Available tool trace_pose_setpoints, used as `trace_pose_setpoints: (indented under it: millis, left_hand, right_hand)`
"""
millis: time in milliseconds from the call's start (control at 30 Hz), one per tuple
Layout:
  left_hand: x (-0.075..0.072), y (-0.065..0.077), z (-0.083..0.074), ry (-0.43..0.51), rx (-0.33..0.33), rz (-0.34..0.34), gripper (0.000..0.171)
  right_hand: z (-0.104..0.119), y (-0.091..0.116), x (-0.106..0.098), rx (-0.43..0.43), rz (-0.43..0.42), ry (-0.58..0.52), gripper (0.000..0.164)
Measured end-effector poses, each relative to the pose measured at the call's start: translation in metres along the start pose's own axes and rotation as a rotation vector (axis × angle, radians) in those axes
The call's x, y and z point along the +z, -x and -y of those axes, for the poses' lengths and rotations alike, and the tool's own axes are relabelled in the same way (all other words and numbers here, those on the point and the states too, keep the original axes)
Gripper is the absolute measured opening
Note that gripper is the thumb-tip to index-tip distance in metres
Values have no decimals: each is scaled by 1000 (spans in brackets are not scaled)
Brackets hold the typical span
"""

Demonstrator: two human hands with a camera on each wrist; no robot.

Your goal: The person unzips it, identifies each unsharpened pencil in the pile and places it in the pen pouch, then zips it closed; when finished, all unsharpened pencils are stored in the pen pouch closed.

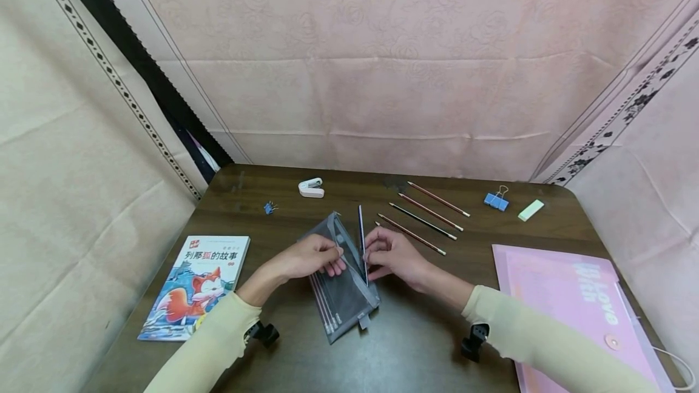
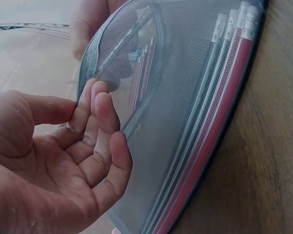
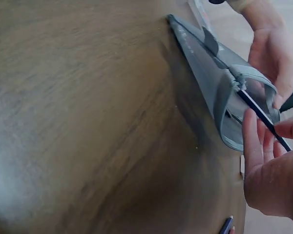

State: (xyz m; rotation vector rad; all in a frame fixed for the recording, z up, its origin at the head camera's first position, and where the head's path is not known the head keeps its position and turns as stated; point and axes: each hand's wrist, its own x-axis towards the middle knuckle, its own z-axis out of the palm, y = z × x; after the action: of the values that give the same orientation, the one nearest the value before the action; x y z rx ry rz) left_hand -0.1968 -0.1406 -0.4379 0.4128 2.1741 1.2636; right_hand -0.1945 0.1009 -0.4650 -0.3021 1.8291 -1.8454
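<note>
A grey mesh zipper pouch stands tilted at the table's middle, its zipped mouth spread apart. Thumb and fingers of my left hand pinch the mouth's edge, seen close in the left wrist view. Inside, along the lower side, lie several pencils with eraser ends, red and dark. My right hand pinches a dark pencil; in the right wrist view one end of this pencil sits at the pouch's opening. How deep it reaches is hard to tell.
Several pencils lie slanted behind my right hand. A white stapler and small blue clip are at the back; a larger blue binder clip and green eraser-like block are right. A book lies left, a pink folder right.
</note>
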Motion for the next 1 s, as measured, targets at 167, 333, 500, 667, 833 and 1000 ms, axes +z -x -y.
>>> trace_pose_setpoints:
  millis: [167, 333, 500, 667, 833, 1000]
  left_hand:
    - [2, -1, -1, -1, 9, -2, 31]
    - [3, -2, -1, -1, 17, -6, 31]
    - [3, -2, 1, 2, 13, -10, 31]
    - [3, -1, 2, 9, 11, -5, 31]
    - [3, 0, 1, 9, 12, -10, 31]
    - [4, 0, 2, 8, 14, -19, 32]
  right_hand:
    - [-4, -2, 5, 38, 31, 60, 31]
    - [-4, -5, 8, 59, 37, 140, 27]
    - [-4, -8, 11, 76, 34, 195, 25]
    - [-3, -9, 14, 76, 24, 233, 25]
    - [-1, -9, 12, 54, 26, 234, 25]
    - [0, -8, 7, 45, -3, 233, 27]
